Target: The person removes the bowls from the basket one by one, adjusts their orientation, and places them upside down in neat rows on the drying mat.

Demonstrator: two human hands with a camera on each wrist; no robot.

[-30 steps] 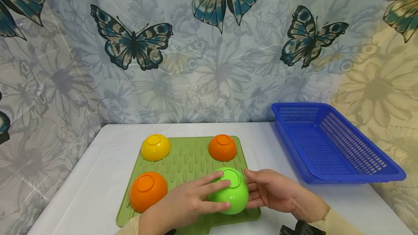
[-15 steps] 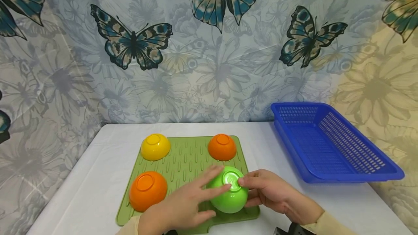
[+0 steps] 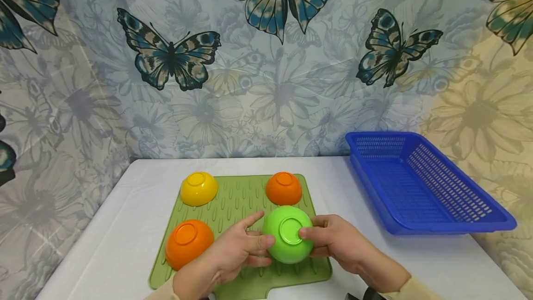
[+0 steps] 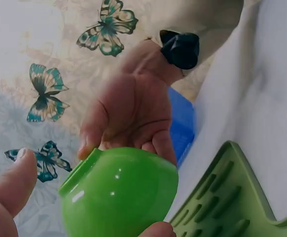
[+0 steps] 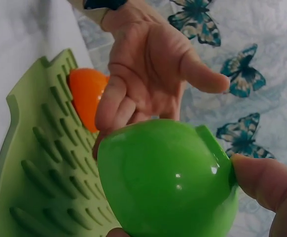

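My right hand [image 3: 341,244] holds a light green bowl [image 3: 285,249] upside down, thumb on its base ring and fingers at its right side. The left wrist view shows the bowl [image 4: 124,192] raised off the mat. Along the bowl's left side lies my left hand [image 3: 235,249], fingers extended and at least one fingertip touching or very close to the wall. Its thumb points up, away from the bowl. In the right wrist view the left hand [image 5: 148,69] appears beyond the bowl [image 5: 158,177], palm facing it. Beneath is a ridged green drying mat [image 3: 239,207].
Three more bowls sit upside down on the mat: a yellow bowl [image 3: 198,189] at back left, a small orange bowl [image 3: 284,189] at back right, and a larger orange bowl [image 3: 189,244] at front left. A blue plastic basket [image 3: 429,226] stands right of the mat on the white-covered table [image 3: 137,212].
My right thumb has moved onto the bowl's base. The left hand has withdrawn from over the bowl to its left side. The bowl has tipped and shifted slightly up and left.
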